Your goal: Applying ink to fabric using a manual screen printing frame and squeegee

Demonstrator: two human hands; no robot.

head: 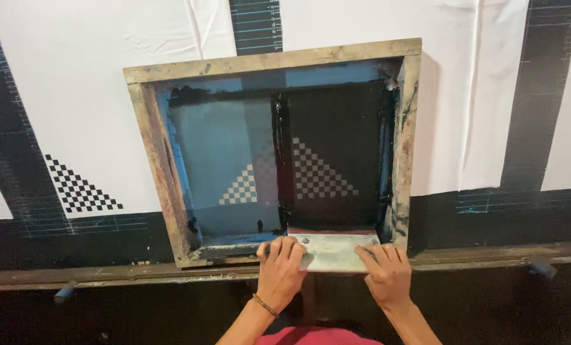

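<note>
A wooden printing screen frame (164, 160) lies on white fabric (74, 96), its mesh (221, 153) blue on the left and coated with black ink on the right, a checkered triangle pattern showing through. At the frame's near edge sits a squeegee (333, 250) with a pale flat handle. My left hand (280, 271) grips its left end, fingers curled over the top. My right hand (384, 271) holds its right end the same way. A thin bracelet circles my left wrist.
A black checkered triangle (81, 185) is printed on the white fabric left of the frame. Dark ruled strips (534, 96) run between the fabric pieces. The table's worn wooden edge rail (490, 255) runs along the front.
</note>
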